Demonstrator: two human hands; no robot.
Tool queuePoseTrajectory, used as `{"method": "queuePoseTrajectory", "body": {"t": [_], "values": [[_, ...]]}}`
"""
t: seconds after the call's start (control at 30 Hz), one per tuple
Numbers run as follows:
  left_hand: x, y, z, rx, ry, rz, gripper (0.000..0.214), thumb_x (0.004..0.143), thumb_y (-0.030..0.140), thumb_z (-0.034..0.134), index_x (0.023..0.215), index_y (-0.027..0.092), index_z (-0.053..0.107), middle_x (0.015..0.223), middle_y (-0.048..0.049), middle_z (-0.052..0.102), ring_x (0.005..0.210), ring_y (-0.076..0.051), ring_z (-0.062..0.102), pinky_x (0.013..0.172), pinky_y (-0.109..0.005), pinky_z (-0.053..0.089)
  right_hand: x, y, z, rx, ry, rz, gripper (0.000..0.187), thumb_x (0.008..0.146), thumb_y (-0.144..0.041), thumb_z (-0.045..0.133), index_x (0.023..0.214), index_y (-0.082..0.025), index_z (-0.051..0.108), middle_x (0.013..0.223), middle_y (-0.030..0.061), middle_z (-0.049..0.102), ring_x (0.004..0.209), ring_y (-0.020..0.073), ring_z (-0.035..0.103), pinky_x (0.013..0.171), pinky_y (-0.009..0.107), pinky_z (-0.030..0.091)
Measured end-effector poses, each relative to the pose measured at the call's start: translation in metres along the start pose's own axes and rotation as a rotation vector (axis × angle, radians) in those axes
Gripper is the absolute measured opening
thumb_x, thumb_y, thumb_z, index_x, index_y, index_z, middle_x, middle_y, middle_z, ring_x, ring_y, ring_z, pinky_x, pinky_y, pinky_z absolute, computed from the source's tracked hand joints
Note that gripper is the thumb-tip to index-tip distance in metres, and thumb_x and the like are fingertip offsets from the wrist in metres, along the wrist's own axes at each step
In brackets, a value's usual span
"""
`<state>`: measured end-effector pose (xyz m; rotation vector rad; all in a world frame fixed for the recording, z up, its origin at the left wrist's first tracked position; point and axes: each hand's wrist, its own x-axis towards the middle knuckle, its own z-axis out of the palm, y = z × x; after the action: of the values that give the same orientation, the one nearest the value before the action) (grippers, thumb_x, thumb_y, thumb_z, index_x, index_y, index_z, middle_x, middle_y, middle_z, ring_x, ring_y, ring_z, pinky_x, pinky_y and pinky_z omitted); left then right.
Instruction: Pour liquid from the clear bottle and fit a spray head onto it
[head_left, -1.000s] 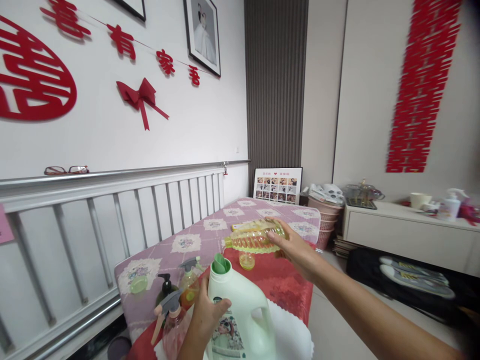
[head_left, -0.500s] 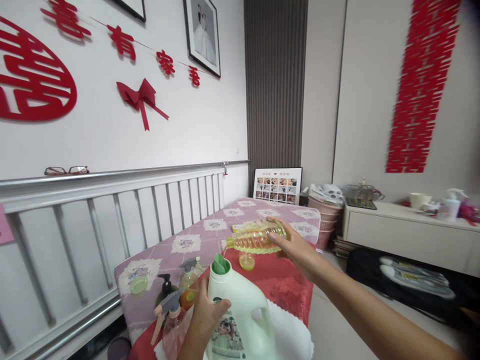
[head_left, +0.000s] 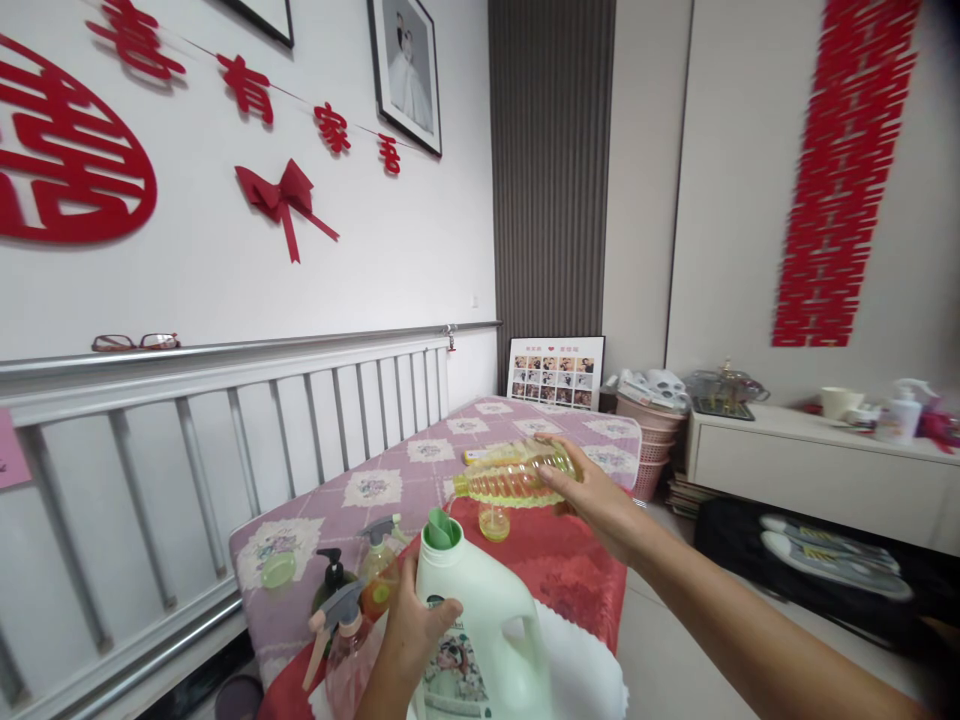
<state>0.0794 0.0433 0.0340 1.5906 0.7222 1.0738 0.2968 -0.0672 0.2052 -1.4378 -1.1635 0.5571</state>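
Two hands show in the head view. The left hand (head_left: pixel 416 622) has its fingers around the side of a pale green jug (head_left: pixel 476 580) at the near end of the table (head_left: pixel 409 485); the right hand (head_left: pixel 577 488) grips a clear yellow bottle (head_left: pixel 506 482), tilted nearly level, mouth near the jug's spout (head_left: pixel 441 530).

Soft, diffuse light; faint shadows; edges stretched

Your pale-green plastic handled jug (head_left: pixel 491 590), upright, uncapped, your ribbed transparent yellow plastic bottle (head_left: pixel 504 484), near-horizontal, mouth near the jug's
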Motion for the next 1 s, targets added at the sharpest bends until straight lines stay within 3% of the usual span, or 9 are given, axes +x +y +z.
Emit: {"method": "queuePoseTrajectory", "body": {"t": [0.4,0.77,1.0], "values": [[-0.0002,0.0012,0.0001,0.015,0.025,-0.002,0.075,0.06,0.042,0.07,0.124,0.015,0.042,0.111,-0.014,0.069,0.099,-0.031,0.065,0.089,-0.042,0.05,-0.0012,-0.0016,-0.0012,-0.015,0.006,-0.005,0.054,0.082,-0.053,0.064,0.13,-0.035,0.047,0.123,0.0059,0.057,0.1,0.0236,0.058,0.062,0.026,0.048],[0.0,-0.0055,0.0,-0.031,0.003,0.012,0.081,0.057,0.049,0.075,0.124,0.017,0.041,0.107,-0.0113,0.07,0.096,-0.031,0.066,0.087,-0.043,0.051,-0.0019,-0.0074,-0.0007,-0.022,0.002,-0.017,0.054,0.082,-0.053,0.064,0.129,-0.034,0.047,0.124,0.0056,0.055,0.099,0.0229,0.058,0.06,0.025,0.048],[0.0005,-0.0059,0.0003,-0.075,-0.016,0.024,0.089,0.055,0.053,0.076,0.126,0.014,0.037,0.114,-0.0163,0.068,0.098,-0.031,0.065,0.089,-0.042,0.051,-0.0028,-0.0102,0.0001,-0.039,-0.013,-0.012,0.055,0.083,-0.053,0.062,0.131,-0.034,0.044,0.129,0.0057,0.051,0.101,0.0233,0.057,0.063,0.026,0.048]]}}
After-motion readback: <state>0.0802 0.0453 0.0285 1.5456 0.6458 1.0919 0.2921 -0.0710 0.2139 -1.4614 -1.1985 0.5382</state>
